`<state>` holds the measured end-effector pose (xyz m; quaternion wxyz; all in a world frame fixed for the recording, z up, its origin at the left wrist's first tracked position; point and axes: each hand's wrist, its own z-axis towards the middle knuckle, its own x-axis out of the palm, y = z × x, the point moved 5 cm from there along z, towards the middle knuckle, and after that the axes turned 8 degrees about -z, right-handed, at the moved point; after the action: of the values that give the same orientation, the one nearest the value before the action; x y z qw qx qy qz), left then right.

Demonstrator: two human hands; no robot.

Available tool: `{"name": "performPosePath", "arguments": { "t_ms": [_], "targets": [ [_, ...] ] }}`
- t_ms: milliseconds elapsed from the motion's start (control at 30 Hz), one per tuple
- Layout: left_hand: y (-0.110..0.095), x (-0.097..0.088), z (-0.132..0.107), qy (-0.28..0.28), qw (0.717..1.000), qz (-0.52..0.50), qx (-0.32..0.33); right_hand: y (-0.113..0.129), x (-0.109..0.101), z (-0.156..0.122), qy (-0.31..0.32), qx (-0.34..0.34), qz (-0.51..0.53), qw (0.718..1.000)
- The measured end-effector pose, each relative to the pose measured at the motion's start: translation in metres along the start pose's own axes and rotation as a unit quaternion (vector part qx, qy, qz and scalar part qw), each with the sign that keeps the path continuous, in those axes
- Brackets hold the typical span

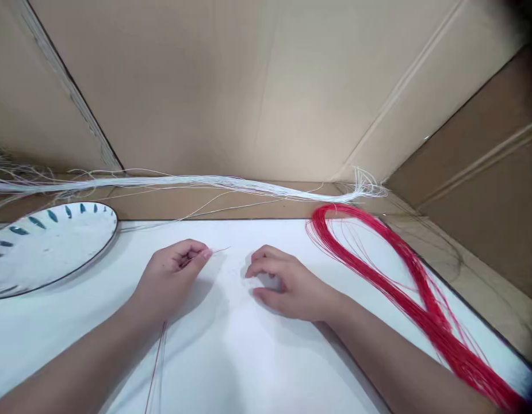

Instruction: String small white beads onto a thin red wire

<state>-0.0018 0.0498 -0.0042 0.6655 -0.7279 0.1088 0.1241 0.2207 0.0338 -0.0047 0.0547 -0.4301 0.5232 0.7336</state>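
Red thread (221,249), pinched between thumb and forefinger of the left hand (173,279), with a short end sticking out past the fingertips, pointing toward the right hand (287,284) without touching it. Hidden within the palm, then seemingly visible again below the left wrist, running down over the white tabletop (257,356). At the right hand, curled fingers and thumb apart, with a gap between. Beyond the right forearm, a red bundle of strands (455,348).

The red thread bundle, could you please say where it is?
In the head view, the red thread bundle lies on the table at right, beside the right forearm and below the white strands.
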Motion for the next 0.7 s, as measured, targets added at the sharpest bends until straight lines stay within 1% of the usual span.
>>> {"name": "performPosePath", "arguments": {
  "t_ms": [67,133,200,233,333,467,600,700],
  "targets": [
    [0.003,0.002,0.002,0.027,1.0,0.004,-0.002,-0.003,-0.008,0.0,0.055,-0.008,0.015,0.998],
    [0.004,0.004,0.003,0.045,0.999,0.003,-0.009,-0.004,-0.014,-0.001,0.094,-0.008,0.017,0.995],
    [0.003,0.005,0.002,0.055,0.998,-0.003,-0.023,-0.005,-0.015,-0.001,0.12,0.005,0.004,0.993],
    [0.001,0.005,0.001,0.054,0.998,-0.007,-0.029,-0.004,-0.014,0.0,0.122,0.01,-0.008,0.992],
    [-0.004,0.006,-0.002,0.039,0.998,-0.016,-0.039,-0.001,-0.009,0.003,0.097,-0.006,-0.04,0.994],
    [-0.009,0.007,-0.004,0.036,0.999,-0.006,-0.033,0.003,-0.003,0.007,0.055,-0.069,-0.045,0.995],
    [-0.01,0.007,-0.004,0.038,0.999,-0.011,-0.032,0.004,-0.003,0.004,0.038,-0.121,-0.019,0.992],
    [-0.011,0.007,-0.004,0.036,0.999,-0.015,-0.034,0.002,-0.005,0.004,0.006,-0.119,0.027,0.992]
  ]
}}
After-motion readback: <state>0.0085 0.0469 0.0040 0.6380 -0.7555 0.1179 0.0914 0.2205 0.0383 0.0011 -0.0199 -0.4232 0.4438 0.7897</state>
